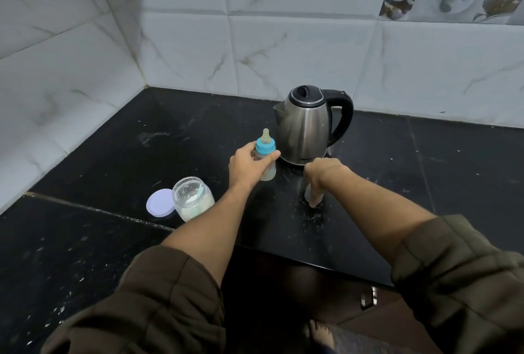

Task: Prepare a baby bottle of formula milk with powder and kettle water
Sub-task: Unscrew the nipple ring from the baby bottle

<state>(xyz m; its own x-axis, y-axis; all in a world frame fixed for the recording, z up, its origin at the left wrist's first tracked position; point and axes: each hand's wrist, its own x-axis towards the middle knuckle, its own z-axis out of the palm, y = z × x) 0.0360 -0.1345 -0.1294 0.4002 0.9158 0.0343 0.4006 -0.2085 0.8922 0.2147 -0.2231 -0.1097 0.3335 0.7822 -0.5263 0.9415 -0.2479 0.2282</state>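
One stainless-steel kettle (304,127), black handle. Just left of it, one clear blue-collared baby bottle (265,148), upright, with the left hand (249,161) wrapped round it. In front of the kettle, the right hand (323,173) pinches one small clear cap (308,192). Farther left — one open glass powder jar (193,200), one lilac lid (160,202).

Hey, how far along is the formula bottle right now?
Seems near the end. Done: powder jar open, lid beside it; bottle has its teat on. In hand: left hand grips the bottle, right hand holds a small clear object, maybe its cap. Left: capping, closing the jar.
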